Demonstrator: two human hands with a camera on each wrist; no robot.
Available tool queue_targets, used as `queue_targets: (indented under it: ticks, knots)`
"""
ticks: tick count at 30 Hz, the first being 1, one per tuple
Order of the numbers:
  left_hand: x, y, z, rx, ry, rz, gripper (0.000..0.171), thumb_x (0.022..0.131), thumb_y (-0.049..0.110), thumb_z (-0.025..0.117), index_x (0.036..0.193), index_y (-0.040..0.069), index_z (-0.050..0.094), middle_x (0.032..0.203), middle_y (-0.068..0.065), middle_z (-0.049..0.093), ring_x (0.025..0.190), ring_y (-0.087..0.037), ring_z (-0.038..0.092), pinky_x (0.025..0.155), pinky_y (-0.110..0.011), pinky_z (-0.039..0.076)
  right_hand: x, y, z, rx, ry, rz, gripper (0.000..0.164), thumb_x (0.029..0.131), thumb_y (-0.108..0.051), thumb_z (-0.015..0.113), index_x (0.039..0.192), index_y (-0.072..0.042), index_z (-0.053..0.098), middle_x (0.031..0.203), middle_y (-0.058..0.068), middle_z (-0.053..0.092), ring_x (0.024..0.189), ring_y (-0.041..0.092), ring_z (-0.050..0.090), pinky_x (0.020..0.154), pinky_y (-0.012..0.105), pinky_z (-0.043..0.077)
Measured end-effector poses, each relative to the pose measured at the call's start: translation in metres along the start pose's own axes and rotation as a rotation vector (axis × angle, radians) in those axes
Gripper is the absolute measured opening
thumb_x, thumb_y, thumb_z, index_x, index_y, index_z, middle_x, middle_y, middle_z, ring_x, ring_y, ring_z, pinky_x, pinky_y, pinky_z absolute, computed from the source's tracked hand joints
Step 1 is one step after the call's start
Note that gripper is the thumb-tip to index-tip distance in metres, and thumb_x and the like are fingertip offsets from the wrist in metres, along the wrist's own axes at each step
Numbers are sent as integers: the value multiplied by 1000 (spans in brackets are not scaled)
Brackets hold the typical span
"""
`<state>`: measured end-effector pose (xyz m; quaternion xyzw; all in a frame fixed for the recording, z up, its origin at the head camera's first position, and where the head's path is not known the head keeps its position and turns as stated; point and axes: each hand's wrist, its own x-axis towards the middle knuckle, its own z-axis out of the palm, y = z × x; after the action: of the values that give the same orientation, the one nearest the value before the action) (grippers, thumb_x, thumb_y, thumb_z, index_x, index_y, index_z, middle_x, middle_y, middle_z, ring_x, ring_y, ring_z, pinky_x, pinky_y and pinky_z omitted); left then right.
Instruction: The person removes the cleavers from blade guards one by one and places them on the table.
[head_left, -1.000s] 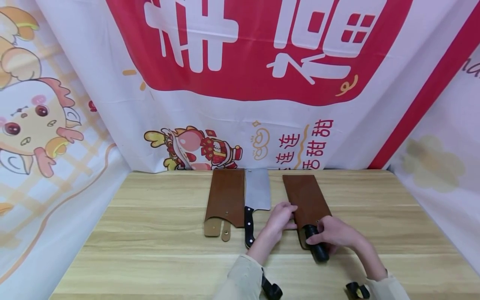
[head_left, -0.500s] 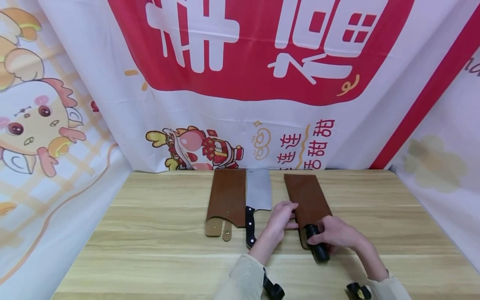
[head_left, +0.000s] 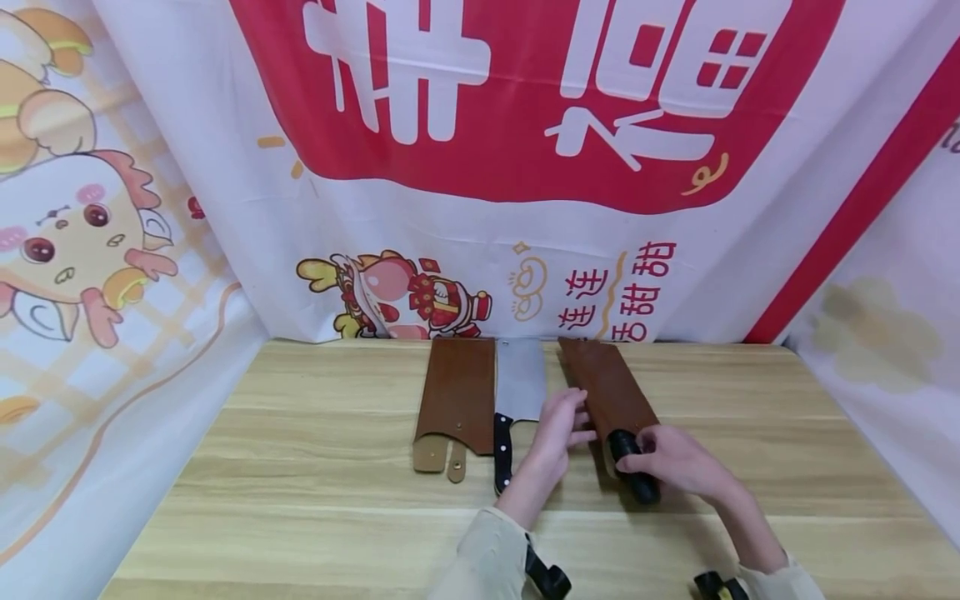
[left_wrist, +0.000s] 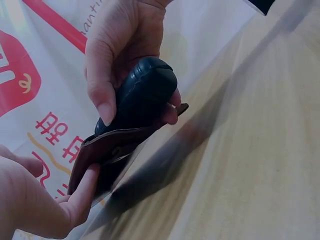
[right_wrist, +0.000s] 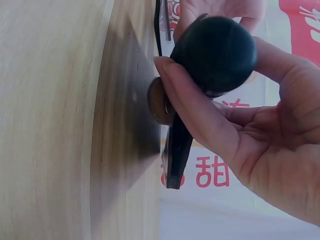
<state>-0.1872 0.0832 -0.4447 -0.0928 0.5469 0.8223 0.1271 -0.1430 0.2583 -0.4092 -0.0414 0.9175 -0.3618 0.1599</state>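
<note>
A brown leather sheath (head_left: 609,385) is tilted up on the right, with the black handle (head_left: 642,482) of a knife sticking out of its near end; the blade is hidden inside. My right hand (head_left: 678,460) grips that handle, thumb on top and fingers curled beneath, as the right wrist view also shows around the handle's round end (right_wrist: 220,55). My left hand (head_left: 553,433) is at the sheath's left edge. In the left wrist view one of its fingers (left_wrist: 86,190) touches the sheath near the mouth, its thumb standing apart from the leather.
Left of my left hand lies a bare cleaver (head_left: 521,379) with a black riveted handle, beside a second brown sheath (head_left: 457,392) with tan flaps. Both lie on the wood-grain table (head_left: 322,492). A printed cloth (head_left: 405,208) hangs along the back edge.
The sheath with the knife in it has risen and tilted, shifting toward the back. My right hand has moved up with the handle. The cleaver and second sheath stay put.
</note>
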Motion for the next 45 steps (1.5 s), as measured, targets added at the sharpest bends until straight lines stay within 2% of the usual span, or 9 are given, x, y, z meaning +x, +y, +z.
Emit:
queue_targets:
  ticks: [4,8,15,23,29,33,37,41,45]
  knots:
    - [-3,7,-1,-32,15,5,48,100,18,61,140,-8,54,118,-18,63,101,-28,63,82,-42,62,-1,-2,-2,-30,55,-74,28,83,-26,82,83,-4,65,71,2,57,64,17,52,56,29,42]
    - [-5,15,-4,-68,10,2,46,101,20,60,139,-6,54,120,-18,63,101,-28,64,85,-42,62,-2,-4,-4,6,90,-131,25,84,-21,82,89,-2,67,75,1,62,68,17,56,59,28,46]
    - [-8,25,-8,-99,-3,33,36,103,18,58,130,-5,57,112,-16,63,91,-22,63,81,-41,63,-5,-7,-7,35,119,-164,26,86,-21,83,97,-1,70,82,4,67,73,18,60,61,28,51]
    - [-8,34,-11,-140,-21,45,27,103,19,57,119,-2,61,110,-14,67,94,-23,66,84,-43,62,-7,-5,-10,-19,216,-234,41,89,-19,81,118,9,70,98,14,69,82,21,59,62,29,50]
    - [-5,41,-15,-219,-38,34,28,104,20,54,121,-2,59,111,-16,65,98,-24,67,90,-49,60,-7,-5,-10,-18,331,-255,40,90,-18,81,122,4,70,104,17,71,83,23,58,63,29,48]
    - [-3,43,-16,-278,-38,25,30,104,22,53,122,-3,56,115,-18,61,108,-29,64,94,-54,57,-8,-4,-12,6,361,-256,40,92,-18,80,125,2,70,107,19,70,83,24,58,63,29,48]
    - [-2,43,-16,-307,-18,33,32,104,24,54,123,-2,55,119,-19,60,113,-31,64,95,-52,57,-8,-3,-16,27,375,-260,41,93,-19,79,127,2,70,111,20,71,86,25,59,66,28,48]
    - [-2,43,-17,-328,-3,55,31,105,22,55,125,-1,55,119,-19,63,108,-30,67,94,-48,59,-8,-2,-20,69,382,-251,42,93,-21,80,128,0,70,115,20,71,90,26,60,70,28,49]
    - [-1,44,-19,-349,13,73,25,105,21,56,120,1,57,109,-14,66,95,-26,71,90,-44,61,-9,-2,-24,115,385,-230,42,94,-25,79,128,-2,70,117,19,70,93,27,59,72,28,49]
